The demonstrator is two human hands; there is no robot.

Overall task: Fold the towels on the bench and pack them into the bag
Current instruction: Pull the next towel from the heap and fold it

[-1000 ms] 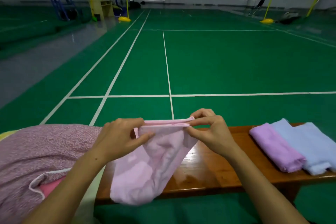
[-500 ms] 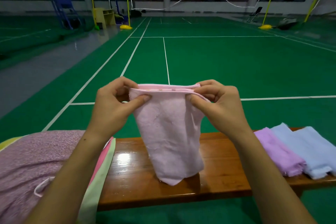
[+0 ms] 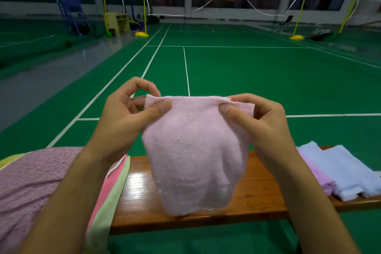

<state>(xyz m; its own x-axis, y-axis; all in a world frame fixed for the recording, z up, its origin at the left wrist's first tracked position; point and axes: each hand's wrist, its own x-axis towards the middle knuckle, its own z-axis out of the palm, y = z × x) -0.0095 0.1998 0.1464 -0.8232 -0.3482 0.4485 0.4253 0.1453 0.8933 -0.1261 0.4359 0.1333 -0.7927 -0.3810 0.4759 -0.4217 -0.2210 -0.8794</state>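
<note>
Since half a second ago the hands haven't really let go of anything, they've just spread a bit wider along the top edge, so the soft pale pink terry towel (image 3: pixel 195 150) hangs flatter and looks doubled over. Left hand (image 3: pixel 127 117) pinches the top left corner between thumb and fingers, right hand (image 3: pixel 257 121) pinches the top right corner the same way. Its bottom edge dangles right at the glossy brown wooden bench (image 3: pixel 257 192); can't tell if it's actually touching the wood.

On the bench's left end sits a mauve knitted fabric bag with a pink and pale green striped edge (image 3: pixel 37 187), just beside the hanging towel, with a strip of bare wood between them. Over at the right end lie a folded lilac towel (image 3: pixel 317 177) and a folded light blue towel (image 3: pixel 342 173), touching each other, well apart from the pink one.

Past the far bench edge it's all open green badminton court floor with white lines (image 3: pixel 247 72), then a white badminton net on yellow posts (image 3: pixel 220 4) way back.
</note>
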